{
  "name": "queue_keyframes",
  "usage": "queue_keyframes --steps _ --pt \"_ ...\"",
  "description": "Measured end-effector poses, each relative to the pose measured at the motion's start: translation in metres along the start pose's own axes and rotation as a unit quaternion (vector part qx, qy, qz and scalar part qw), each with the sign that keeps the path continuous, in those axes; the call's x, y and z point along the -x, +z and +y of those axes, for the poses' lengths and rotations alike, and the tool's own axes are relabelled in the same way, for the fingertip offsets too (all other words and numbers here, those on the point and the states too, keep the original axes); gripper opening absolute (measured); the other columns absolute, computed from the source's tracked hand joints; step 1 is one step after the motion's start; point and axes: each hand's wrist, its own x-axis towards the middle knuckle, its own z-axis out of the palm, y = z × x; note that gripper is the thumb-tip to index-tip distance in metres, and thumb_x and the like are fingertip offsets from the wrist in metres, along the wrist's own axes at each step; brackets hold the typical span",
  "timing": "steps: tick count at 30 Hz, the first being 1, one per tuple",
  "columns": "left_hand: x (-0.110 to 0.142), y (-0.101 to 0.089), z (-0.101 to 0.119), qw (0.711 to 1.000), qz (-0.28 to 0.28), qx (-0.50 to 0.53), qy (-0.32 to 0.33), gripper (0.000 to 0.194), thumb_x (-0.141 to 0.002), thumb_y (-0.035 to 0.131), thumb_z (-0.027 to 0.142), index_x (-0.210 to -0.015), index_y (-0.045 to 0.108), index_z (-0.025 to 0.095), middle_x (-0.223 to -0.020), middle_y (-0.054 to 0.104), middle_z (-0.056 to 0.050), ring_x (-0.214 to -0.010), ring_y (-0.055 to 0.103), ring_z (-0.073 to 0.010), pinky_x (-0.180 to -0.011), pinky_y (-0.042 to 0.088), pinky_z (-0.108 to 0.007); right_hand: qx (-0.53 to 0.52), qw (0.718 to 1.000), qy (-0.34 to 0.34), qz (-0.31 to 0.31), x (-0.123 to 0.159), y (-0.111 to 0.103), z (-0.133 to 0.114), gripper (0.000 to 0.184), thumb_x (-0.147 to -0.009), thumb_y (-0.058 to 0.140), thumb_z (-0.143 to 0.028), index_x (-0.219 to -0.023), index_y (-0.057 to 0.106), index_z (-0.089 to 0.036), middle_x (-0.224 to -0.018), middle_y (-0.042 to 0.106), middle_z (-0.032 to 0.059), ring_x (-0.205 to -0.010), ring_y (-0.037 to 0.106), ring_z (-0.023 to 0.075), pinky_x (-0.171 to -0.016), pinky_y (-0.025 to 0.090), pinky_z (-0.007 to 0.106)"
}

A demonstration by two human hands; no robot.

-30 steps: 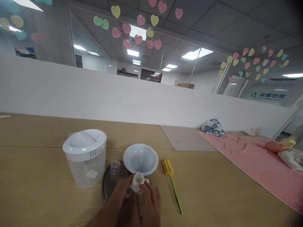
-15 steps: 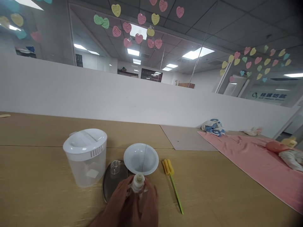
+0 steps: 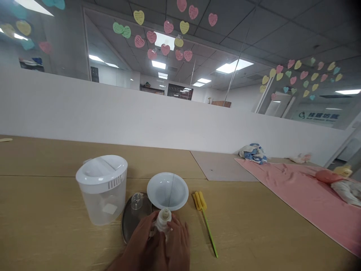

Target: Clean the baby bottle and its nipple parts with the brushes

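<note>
A baby bottle (image 3: 164, 219) with a white collar and a pale teat on top stands upright between my hands, its lower part mostly covered by them. My left hand (image 3: 141, 238) is wrapped round its left side. From the right, my right hand (image 3: 178, 241) closes on it, fingertips at the collar. Just beyond the bottle is a white bowl (image 3: 152, 191) with a thin dark line across its inside. At the left lies a dark round tray (image 3: 133, 219), partly behind my left hand, with a small clear cap (image 3: 137, 201) on it.
A clear jug (image 3: 103, 203) with a white lid stands left of the tray. A yellow sponge brush (image 3: 200, 200) with a green handle lies to the right. Pink cloth (image 3: 287, 184) covers the table's right side; a blue-and-white cloth (image 3: 254, 153) is bunched near the white wall (image 3: 135, 116).
My right fingers have shifted on the bottle, and their tips now rest nearer its collar. Both hands stay around it. The view has tilted very slightly.
</note>
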Motion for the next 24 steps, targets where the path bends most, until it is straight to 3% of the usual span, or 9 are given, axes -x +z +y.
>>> queue_keyframes --steps 5,11,16,20,24 --pt "-0.002 -0.007 0.008 0.997 -0.034 -0.027 0.063 0.050 -0.080 0.057 0.030 -0.129 0.045 0.026 -0.123 0.058 -0.009 -0.110 0.055 -0.0244 -0.093 0.047 -0.036 -0.021 0.997 0.054 -0.040 -0.011 -0.008 0.001 0.030 -0.082 0.052 -0.033 -0.109 0.051 -0.019 -0.101 0.061 0.0118 -0.093 0.059 0.0264 -0.080 0.048 0.044" --pt "0.001 -0.007 0.008 0.996 -0.037 -0.030 0.069 0.053 -0.083 0.054 0.029 -0.134 0.039 0.026 -0.129 0.053 -0.010 -0.117 0.050 -0.0247 -0.098 0.044 -0.040 -0.070 0.990 0.024 -0.121 -0.027 -0.015 0.010 0.045 -0.082 0.046 -0.022 -0.126 0.042 -0.018 -0.114 0.059 0.0103 -0.104 0.058 0.0212 -0.083 0.051 0.033" --pt "0.002 -0.002 0.003 0.999 -0.018 -0.004 0.046 0.056 -0.083 0.054 0.029 -0.136 0.036 0.025 -0.131 0.051 -0.011 -0.119 0.049 -0.0255 -0.100 0.041 -0.043 -0.060 0.991 0.053 -0.108 -0.025 -0.006 0.010 0.046 -0.078 0.055 -0.025 -0.123 0.048 -0.018 -0.108 0.062 0.0102 -0.096 0.062 0.0220 -0.079 0.053 0.032" --pt "0.003 0.001 -0.002 0.999 0.004 0.036 0.024 0.062 -0.081 0.056 0.028 -0.138 0.032 0.025 -0.130 0.053 -0.011 -0.118 0.051 -0.0252 -0.099 0.042 -0.043 -0.030 0.993 0.078 -0.079 -0.025 0.001 0.010 0.037 -0.072 0.062 -0.027 -0.109 0.060 -0.017 -0.098 0.063 0.0110 -0.087 0.063 0.0240 -0.073 0.053 0.034" --pt "0.003 0.004 -0.008 0.999 -0.002 0.044 0.024 0.062 -0.081 0.057 0.028 -0.137 0.032 0.025 -0.130 0.052 -0.010 -0.118 0.050 -0.0245 -0.099 0.042 -0.042 -0.069 0.991 0.054 -0.101 -0.027 0.002 0.014 0.040 -0.072 0.059 -0.024 -0.111 0.057 -0.018 -0.107 0.062 0.0103 -0.097 0.060 0.0236 -0.081 0.051 0.035"
